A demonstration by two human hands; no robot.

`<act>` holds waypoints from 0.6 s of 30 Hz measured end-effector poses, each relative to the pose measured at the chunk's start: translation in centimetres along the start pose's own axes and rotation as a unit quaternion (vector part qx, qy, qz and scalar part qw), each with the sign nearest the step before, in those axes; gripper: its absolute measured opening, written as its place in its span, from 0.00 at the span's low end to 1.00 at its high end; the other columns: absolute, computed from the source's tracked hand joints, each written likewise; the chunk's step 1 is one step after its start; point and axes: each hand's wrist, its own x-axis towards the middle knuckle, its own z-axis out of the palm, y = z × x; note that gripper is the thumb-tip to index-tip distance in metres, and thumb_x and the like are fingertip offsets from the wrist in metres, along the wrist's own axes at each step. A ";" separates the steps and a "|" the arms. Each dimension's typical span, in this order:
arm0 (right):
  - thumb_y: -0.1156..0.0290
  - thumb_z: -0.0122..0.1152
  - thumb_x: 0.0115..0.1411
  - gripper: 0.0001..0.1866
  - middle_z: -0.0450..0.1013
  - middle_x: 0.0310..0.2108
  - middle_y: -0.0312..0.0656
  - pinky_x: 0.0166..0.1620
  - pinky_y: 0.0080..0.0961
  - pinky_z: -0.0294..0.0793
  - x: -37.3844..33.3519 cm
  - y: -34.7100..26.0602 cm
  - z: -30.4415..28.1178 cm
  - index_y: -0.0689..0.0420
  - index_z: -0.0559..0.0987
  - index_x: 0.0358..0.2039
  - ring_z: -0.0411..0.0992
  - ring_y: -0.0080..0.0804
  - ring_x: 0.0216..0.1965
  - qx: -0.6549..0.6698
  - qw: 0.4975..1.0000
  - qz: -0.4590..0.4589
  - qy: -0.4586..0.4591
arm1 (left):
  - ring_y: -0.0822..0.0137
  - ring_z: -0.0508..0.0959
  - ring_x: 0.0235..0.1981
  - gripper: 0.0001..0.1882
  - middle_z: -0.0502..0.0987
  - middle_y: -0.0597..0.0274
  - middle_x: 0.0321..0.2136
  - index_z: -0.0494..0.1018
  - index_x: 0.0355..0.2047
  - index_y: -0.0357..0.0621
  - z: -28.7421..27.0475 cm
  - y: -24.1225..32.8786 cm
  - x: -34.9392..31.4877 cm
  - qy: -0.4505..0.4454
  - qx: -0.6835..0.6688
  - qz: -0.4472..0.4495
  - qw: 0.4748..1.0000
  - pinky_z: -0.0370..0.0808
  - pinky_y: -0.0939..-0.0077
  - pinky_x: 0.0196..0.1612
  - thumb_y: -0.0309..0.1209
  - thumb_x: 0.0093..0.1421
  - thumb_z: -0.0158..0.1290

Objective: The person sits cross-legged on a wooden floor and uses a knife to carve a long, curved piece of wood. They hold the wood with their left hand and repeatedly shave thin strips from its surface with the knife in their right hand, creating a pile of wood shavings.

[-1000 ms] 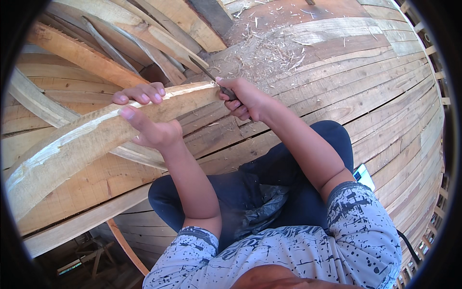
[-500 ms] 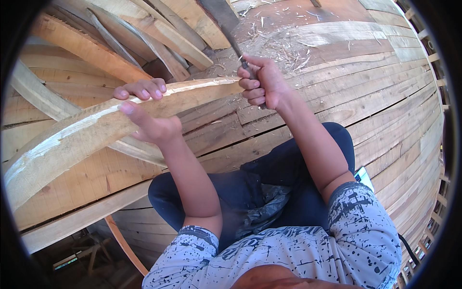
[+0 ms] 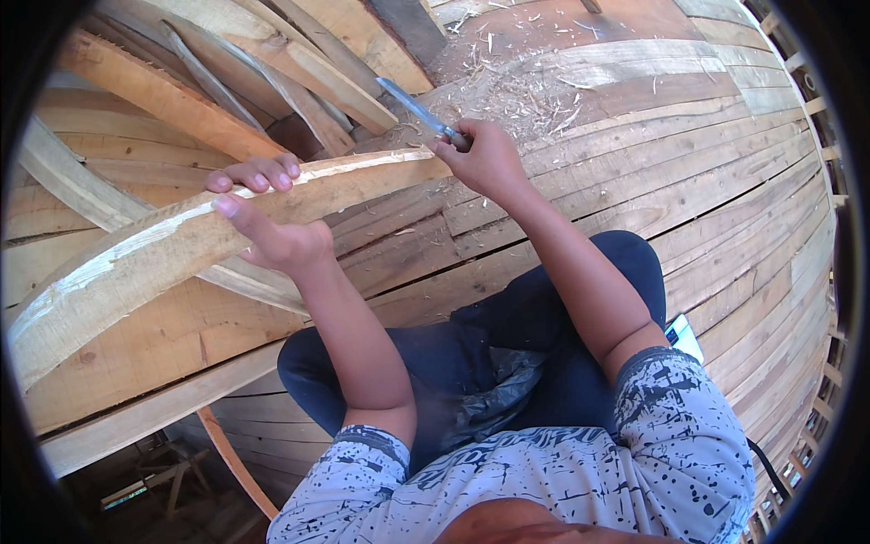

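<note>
In the head view, the curved timber (image 3: 172, 245) sweeps from between 8 and 9 o'clock up to its narrow end just below 12, with a pale, freshly cut strip along its upper edge. Between 9 and 10 o'clock, the left hand (image 3: 283, 240) straddles it, fingers laid over the far edge and thumb on the near side, so the wood is gripped between them. Near 1 o'clock, the right hand (image 3: 488, 161) is curled round the handle of a knife (image 3: 417, 107), thumb and fingers pinching it close to the blade, which points toward 10 o'clock. The blade's root is just beside the timber's tip; whether they touch, I cannot tell. Shavings (image 3: 544, 104) lie scattered at 1 o'clock on the plank floor (image 3: 716, 172). Stacked timbers (image 3: 281, 50) fill 11 o'clock, and a pale curved rib (image 3: 82, 181) passes beneath the timber at 9 to 10. The person sits in dark trousers (image 3: 625, 258) and a patterned shirt (image 3: 544, 471), knees bent, with a phone-like object (image 3: 686, 339) by the right upper arm, between 3 and 4 o'clock.
</note>
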 end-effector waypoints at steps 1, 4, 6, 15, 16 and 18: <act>0.60 0.59 0.60 0.15 0.78 0.26 0.51 0.39 0.41 0.75 0.1 0.2 0.1 0.60 0.82 0.37 0.78 0.49 0.32 0.004 1.000 -0.011 0.014 | 0.74 0.65 0.27 0.17 0.65 0.72 0.25 0.66 0.40 0.56 -0.1 0.1 0.1 0.005 -0.001 -0.001 1.000 0.67 0.72 0.35 0.50 0.64 0.56; 0.61 0.56 0.64 0.15 0.74 0.21 0.47 0.32 0.36 0.71 0.9 1.6 1.4 0.61 0.82 0.34 0.73 0.39 0.25 0.049 0.994 -0.066 0.070 | 0.74 0.66 0.27 0.16 0.65 0.72 0.25 0.66 0.40 0.56 0.3 -0.2 0.1 0.011 -0.010 -0.003 1.000 0.67 0.72 0.34 0.49 0.64 0.57; 0.60 0.54 0.66 0.17 0.72 0.19 0.46 0.30 0.33 0.69 0.8 1.2 1.9 0.62 0.81 0.32 0.70 0.33 0.21 0.058 0.993 -0.091 0.047 | 0.74 0.66 0.27 0.16 0.65 0.72 0.25 0.66 0.40 0.56 0.2 -0.1 0.1 0.012 -0.011 -0.002 1.000 0.67 0.72 0.34 0.49 0.64 0.57; 0.51 0.53 0.67 0.26 0.69 0.15 0.45 0.27 0.36 0.69 -1.6 -1.0 2.6 0.65 0.79 0.27 0.70 0.36 0.19 -0.024 0.994 -0.092 -0.055 | 0.74 0.67 0.27 0.17 0.66 0.72 0.25 0.65 0.41 0.55 0.2 -0.1 0.0 0.000 -0.003 0.003 1.000 0.67 0.72 0.35 0.49 0.65 0.55; 0.50 0.53 0.67 0.27 0.69 0.15 0.45 0.27 0.36 0.69 -1.5 -0.6 3.0 0.65 0.78 0.26 0.69 0.36 0.18 -0.019 0.994 -0.095 -0.046 | 0.74 0.67 0.27 0.17 0.66 0.72 0.25 0.65 0.41 0.54 0.2 -0.1 0.0 -0.003 -0.003 0.004 1.000 0.67 0.72 0.35 0.49 0.65 0.55; 0.48 0.52 0.67 0.29 0.70 0.16 0.47 0.29 0.39 0.70 -1.4 -0.5 3.2 0.65 0.79 0.25 0.71 0.42 0.20 0.004 0.996 -0.079 -0.048 | 0.74 0.67 0.27 0.17 0.66 0.72 0.25 0.65 0.41 0.54 0.2 -0.1 0.0 -0.006 -0.002 0.005 1.000 0.68 0.72 0.35 0.49 0.65 0.55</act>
